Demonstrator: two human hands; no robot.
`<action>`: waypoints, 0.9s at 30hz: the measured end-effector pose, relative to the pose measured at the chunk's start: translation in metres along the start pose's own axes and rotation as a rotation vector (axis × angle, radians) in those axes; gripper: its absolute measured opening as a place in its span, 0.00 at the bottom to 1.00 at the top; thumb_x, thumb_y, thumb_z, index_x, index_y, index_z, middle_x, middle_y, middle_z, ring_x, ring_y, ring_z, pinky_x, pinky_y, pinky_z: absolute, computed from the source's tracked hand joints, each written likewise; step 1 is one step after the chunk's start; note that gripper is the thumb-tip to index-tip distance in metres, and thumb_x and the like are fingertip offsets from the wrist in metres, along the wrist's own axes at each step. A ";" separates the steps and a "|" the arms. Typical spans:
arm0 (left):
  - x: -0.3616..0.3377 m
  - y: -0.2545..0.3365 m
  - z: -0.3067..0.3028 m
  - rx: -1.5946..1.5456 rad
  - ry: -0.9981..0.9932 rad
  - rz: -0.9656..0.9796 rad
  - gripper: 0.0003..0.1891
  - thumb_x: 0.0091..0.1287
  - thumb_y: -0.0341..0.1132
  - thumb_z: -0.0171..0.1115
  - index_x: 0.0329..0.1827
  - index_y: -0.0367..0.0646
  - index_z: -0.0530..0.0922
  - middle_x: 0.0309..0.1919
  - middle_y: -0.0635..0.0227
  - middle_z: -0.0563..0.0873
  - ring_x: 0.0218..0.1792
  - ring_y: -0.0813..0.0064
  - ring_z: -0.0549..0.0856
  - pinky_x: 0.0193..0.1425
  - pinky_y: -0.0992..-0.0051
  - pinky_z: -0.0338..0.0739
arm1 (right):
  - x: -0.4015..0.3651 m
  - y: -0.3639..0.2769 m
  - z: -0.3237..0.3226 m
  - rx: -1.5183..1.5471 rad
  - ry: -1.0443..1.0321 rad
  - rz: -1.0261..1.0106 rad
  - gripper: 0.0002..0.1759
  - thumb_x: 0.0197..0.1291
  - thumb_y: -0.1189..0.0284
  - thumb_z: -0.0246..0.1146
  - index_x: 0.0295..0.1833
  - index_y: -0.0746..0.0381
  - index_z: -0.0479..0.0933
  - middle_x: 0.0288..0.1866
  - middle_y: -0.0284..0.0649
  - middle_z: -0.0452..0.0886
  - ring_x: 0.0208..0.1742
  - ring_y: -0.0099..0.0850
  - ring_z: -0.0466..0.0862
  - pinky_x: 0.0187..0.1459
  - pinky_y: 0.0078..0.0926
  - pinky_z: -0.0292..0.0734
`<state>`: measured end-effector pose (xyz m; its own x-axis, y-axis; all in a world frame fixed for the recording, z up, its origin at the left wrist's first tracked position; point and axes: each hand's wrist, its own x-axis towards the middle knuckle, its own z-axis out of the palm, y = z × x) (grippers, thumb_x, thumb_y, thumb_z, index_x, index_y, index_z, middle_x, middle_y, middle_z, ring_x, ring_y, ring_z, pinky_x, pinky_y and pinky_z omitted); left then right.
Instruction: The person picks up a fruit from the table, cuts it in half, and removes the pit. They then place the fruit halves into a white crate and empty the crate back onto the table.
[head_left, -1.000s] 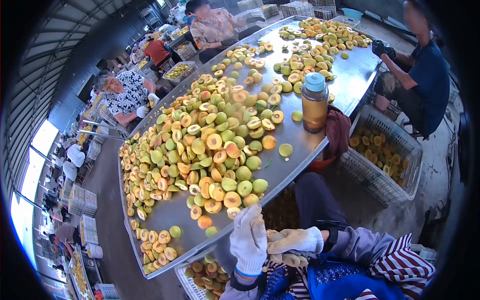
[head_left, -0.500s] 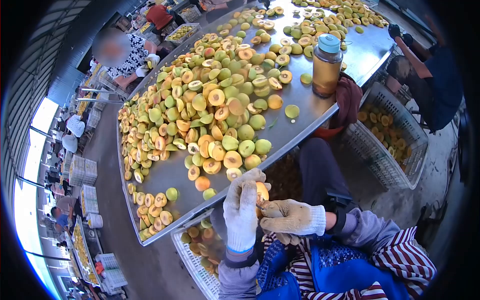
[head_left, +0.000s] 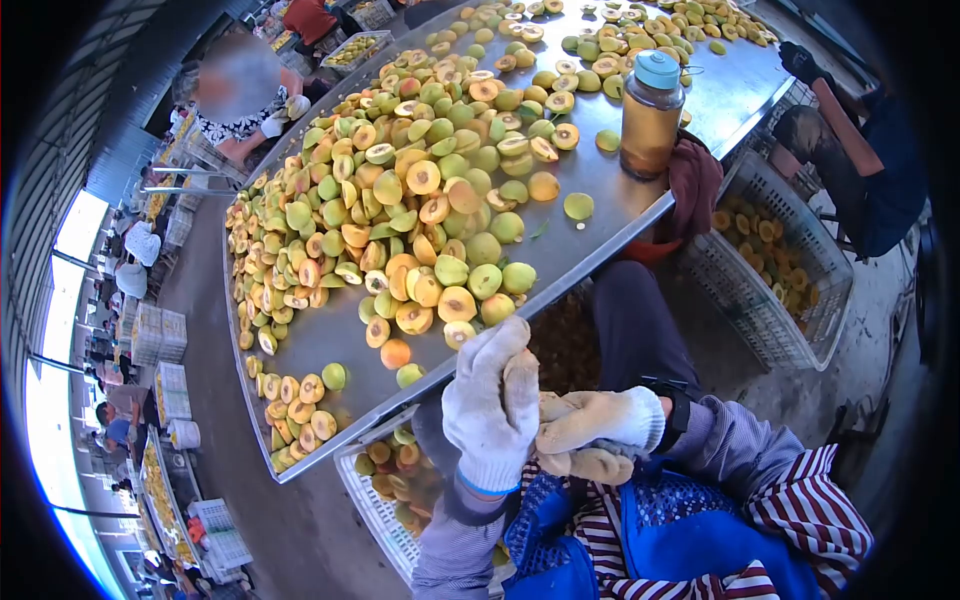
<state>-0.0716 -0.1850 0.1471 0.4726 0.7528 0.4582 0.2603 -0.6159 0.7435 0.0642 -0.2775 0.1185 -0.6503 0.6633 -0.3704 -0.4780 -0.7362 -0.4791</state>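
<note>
My left hand (head_left: 492, 395), in a white knitted glove, is raised at the table's near edge with its fingers curled. Whatever lies inside its grip is hidden behind the fingers. Close beside it on the right, my right hand (head_left: 595, 432), in a stained glove, is closed with its fingertips near the left palm; I cannot make out what it pinches. Beyond both hands, a large pile of green-yellow apricots (head_left: 422, 178), many cut open with orange flesh and some pits showing, covers the metal table (head_left: 350, 340). A smaller group of apricot halves (head_left: 300, 410) sits at the near left corner.
A blue-lidded bottle (head_left: 652, 118) stands near the table's right edge beside a dark red cloth (head_left: 695, 185). Crates of fruit stand below, one white crate (head_left: 375, 515) near my lap and one grey crate (head_left: 780, 270) at right. Other people work around.
The cut apricot that showed between my left fingers is now out of sight. My left hand has turned, and my right hand has shifted slightly right and down. The view has moved a little.
</note>
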 end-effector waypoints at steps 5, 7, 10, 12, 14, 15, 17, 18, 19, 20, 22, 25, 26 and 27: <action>0.003 -0.010 -0.007 -0.319 -0.156 -0.328 0.14 0.72 0.37 0.62 0.53 0.36 0.80 0.46 0.59 0.87 0.46 0.68 0.87 0.51 0.69 0.81 | 0.006 -0.005 -0.001 -0.020 -0.022 -0.078 0.19 0.68 0.54 0.63 0.38 0.60 0.77 0.16 0.31 0.71 0.12 0.18 0.68 0.12 0.17 0.62; -0.004 -0.005 -0.003 -0.616 -0.072 -0.511 0.20 0.76 0.43 0.56 0.59 0.34 0.76 0.54 0.61 0.83 0.51 0.73 0.83 0.53 0.69 0.81 | 0.003 -0.012 0.006 -0.046 0.003 -0.062 0.19 0.69 0.54 0.62 0.38 0.60 0.77 0.16 0.30 0.71 0.12 0.18 0.68 0.12 0.16 0.63; -0.015 -0.003 -0.006 -0.885 -0.027 -0.626 0.23 0.77 0.44 0.56 0.62 0.32 0.75 0.55 0.59 0.82 0.51 0.70 0.84 0.54 0.69 0.81 | 0.001 -0.017 0.005 -0.011 0.004 0.104 0.18 0.70 0.55 0.61 0.37 0.60 0.76 0.16 0.29 0.71 0.12 0.18 0.69 0.12 0.16 0.64; -0.022 -0.008 -0.009 -0.948 -0.052 -0.605 0.24 0.76 0.44 0.56 0.63 0.31 0.74 0.54 0.57 0.82 0.51 0.68 0.84 0.56 0.68 0.81 | 0.007 -0.009 0.002 0.058 -0.067 0.102 0.19 0.71 0.55 0.59 0.37 0.60 0.76 0.16 0.29 0.70 0.11 0.18 0.69 0.12 0.16 0.64; -0.024 -0.011 -0.012 -0.930 -0.084 -0.509 0.24 0.76 0.44 0.56 0.64 0.30 0.74 0.55 0.56 0.82 0.50 0.67 0.84 0.57 0.67 0.81 | 0.007 -0.004 0.004 0.168 -0.155 0.076 0.19 0.71 0.55 0.59 0.37 0.61 0.75 0.17 0.29 0.71 0.11 0.18 0.68 0.11 0.17 0.63; -0.026 -0.016 -0.013 -0.892 -0.110 -0.359 0.24 0.77 0.44 0.55 0.63 0.30 0.74 0.56 0.55 0.81 0.51 0.66 0.85 0.57 0.67 0.81 | 0.005 -0.003 0.005 0.188 -0.215 0.036 0.19 0.71 0.56 0.60 0.37 0.62 0.75 0.17 0.29 0.71 0.11 0.18 0.68 0.11 0.17 0.62; -0.025 -0.020 -0.015 -0.974 -0.122 -0.363 0.25 0.77 0.45 0.55 0.63 0.30 0.74 0.56 0.54 0.81 0.51 0.66 0.85 0.57 0.67 0.80 | 0.004 -0.004 0.011 0.159 -0.176 -0.026 0.18 0.71 0.57 0.60 0.38 0.63 0.75 0.18 0.29 0.72 0.12 0.17 0.68 0.12 0.17 0.63; -0.024 -0.020 -0.016 -1.015 -0.129 -0.364 0.25 0.77 0.45 0.55 0.63 0.30 0.74 0.56 0.54 0.81 0.51 0.66 0.85 0.57 0.67 0.80 | 0.007 -0.002 0.012 0.141 -0.131 -0.037 0.18 0.71 0.57 0.60 0.38 0.63 0.75 0.18 0.29 0.72 0.12 0.17 0.69 0.12 0.17 0.63; -0.023 -0.018 -0.018 -0.985 -0.109 -0.414 0.25 0.76 0.45 0.56 0.63 0.30 0.74 0.57 0.54 0.81 0.51 0.66 0.85 0.56 0.68 0.81 | 0.011 0.000 0.012 0.121 -0.087 -0.047 0.18 0.71 0.57 0.60 0.39 0.63 0.75 0.18 0.30 0.73 0.13 0.17 0.69 0.13 0.17 0.64; -0.022 -0.013 -0.020 -0.954 -0.084 -0.461 0.25 0.76 0.45 0.56 0.63 0.30 0.75 0.57 0.53 0.81 0.50 0.66 0.85 0.56 0.68 0.81 | 0.015 0.001 0.011 0.095 -0.044 -0.056 0.18 0.71 0.57 0.59 0.39 0.63 0.75 0.18 0.30 0.73 0.14 0.18 0.70 0.13 0.16 0.64; -0.024 -0.006 -0.023 -0.895 -0.041 -0.566 0.25 0.75 0.46 0.58 0.63 0.31 0.75 0.57 0.53 0.81 0.49 0.66 0.86 0.54 0.70 0.82 | 0.020 0.010 0.000 0.115 -0.104 -0.006 0.18 0.71 0.57 0.59 0.38 0.63 0.75 0.19 0.30 0.73 0.15 0.18 0.71 0.14 0.17 0.65; -0.039 -0.020 -0.010 -0.880 0.059 -0.394 0.25 0.74 0.45 0.59 0.61 0.29 0.75 0.55 0.51 0.81 0.46 0.63 0.87 0.49 0.69 0.84 | 0.017 0.014 0.006 0.242 -0.231 -0.022 0.19 0.72 0.57 0.58 0.37 0.62 0.75 0.18 0.31 0.72 0.15 0.20 0.71 0.14 0.17 0.65; -0.039 -0.024 -0.008 -0.895 0.089 -0.310 0.25 0.74 0.45 0.59 0.61 0.29 0.75 0.54 0.50 0.81 0.46 0.62 0.87 0.49 0.68 0.84 | 0.017 0.013 0.010 0.297 -0.281 -0.043 0.19 0.72 0.57 0.57 0.37 0.62 0.75 0.18 0.31 0.72 0.15 0.20 0.70 0.14 0.17 0.64; -0.040 -0.023 -0.009 -0.905 0.074 -0.323 0.26 0.73 0.46 0.59 0.60 0.28 0.76 0.52 0.49 0.81 0.45 0.61 0.87 0.48 0.66 0.84 | 0.020 0.014 0.012 0.353 -0.379 -0.073 0.19 0.73 0.58 0.56 0.35 0.62 0.74 0.17 0.30 0.71 0.13 0.20 0.69 0.13 0.17 0.64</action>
<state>-0.1043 -0.1987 0.1162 0.4294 0.8865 0.1725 -0.3941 0.0121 0.9190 0.0375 -0.2755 0.1135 -0.7443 0.6678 -0.0009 -0.6579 -0.7334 -0.1713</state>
